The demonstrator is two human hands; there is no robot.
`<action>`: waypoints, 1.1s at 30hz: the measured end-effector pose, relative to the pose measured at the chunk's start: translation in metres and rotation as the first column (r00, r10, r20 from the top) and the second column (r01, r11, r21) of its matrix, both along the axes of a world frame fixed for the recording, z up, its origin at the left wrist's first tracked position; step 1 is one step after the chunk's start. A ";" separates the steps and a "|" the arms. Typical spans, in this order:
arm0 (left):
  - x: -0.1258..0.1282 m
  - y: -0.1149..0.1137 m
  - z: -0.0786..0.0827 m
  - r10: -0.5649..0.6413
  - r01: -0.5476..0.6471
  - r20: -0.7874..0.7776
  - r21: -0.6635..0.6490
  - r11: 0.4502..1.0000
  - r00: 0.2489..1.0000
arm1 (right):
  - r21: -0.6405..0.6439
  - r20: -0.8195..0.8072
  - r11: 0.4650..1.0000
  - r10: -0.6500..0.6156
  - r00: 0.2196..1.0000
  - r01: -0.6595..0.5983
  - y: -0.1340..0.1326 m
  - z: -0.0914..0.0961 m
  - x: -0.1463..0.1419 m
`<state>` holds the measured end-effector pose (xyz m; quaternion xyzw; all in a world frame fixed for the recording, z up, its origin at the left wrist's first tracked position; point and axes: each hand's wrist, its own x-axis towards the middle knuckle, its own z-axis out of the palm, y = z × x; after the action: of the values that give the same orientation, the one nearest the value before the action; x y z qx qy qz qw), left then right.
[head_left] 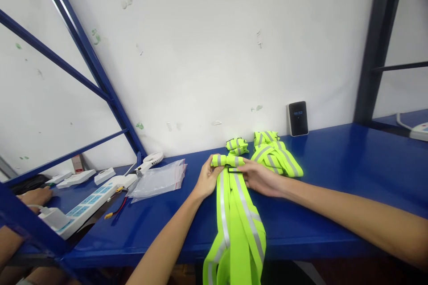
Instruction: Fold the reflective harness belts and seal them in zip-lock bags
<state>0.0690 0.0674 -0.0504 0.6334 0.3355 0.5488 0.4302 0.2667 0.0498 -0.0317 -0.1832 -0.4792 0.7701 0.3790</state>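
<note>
Both my hands grip a neon-yellow reflective strap [230,213] with silver stripes, whose upper end is rolled up. My left hand [207,179] is closed on the left side of the roll, thumb in front. On the right side, my right hand [259,177] pinches the roll beside a small black buckle [234,170]. From the roll, long loops of strap hang over the table's front edge. Just behind my hands lie a small rolled strap bundle [237,146] and a larger folded strap pile [276,156].
Clear plastic zip bags [160,180] lie left on the blue table [321,213], near a small white fan [152,159]. Further left are a power strip [90,205] and another person's hand [36,198]. A small black-faced device [298,118] leans against the wall.
</note>
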 end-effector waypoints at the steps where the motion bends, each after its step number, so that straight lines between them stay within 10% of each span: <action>1: 0.000 0.001 0.000 0.009 -0.009 0.004 0.002 1.000 1.000 | -0.007 -0.006 1.000 0.021 1.000 -0.021 0.000 0.001 0.001; 12: 0.002 -0.020 0.012 -0.184 0.181 -0.025 -0.091 0.979 0.983 | 0.058 0.117 0.981 -0.193 0.974 0.187 0.004 0.000 -0.002; 25: 0.007 -0.004 -0.004 -0.140 0.160 0.113 -0.183 0.970 0.984 | 0.350 0.096 0.884 -0.365 0.926 0.312 0.017 -0.010 0.000; 33: 0.008 -0.005 -0.002 -0.097 0.112 0.109 -0.147 0.983 0.989 | 0.310 0.184 0.899 -0.376 0.908 0.309 0.015 -0.016 0.002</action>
<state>0.0769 0.0624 -0.0529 0.5864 0.3206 0.5296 0.5223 0.2688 0.0647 -0.0476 -0.3023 -0.5829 0.5894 0.4705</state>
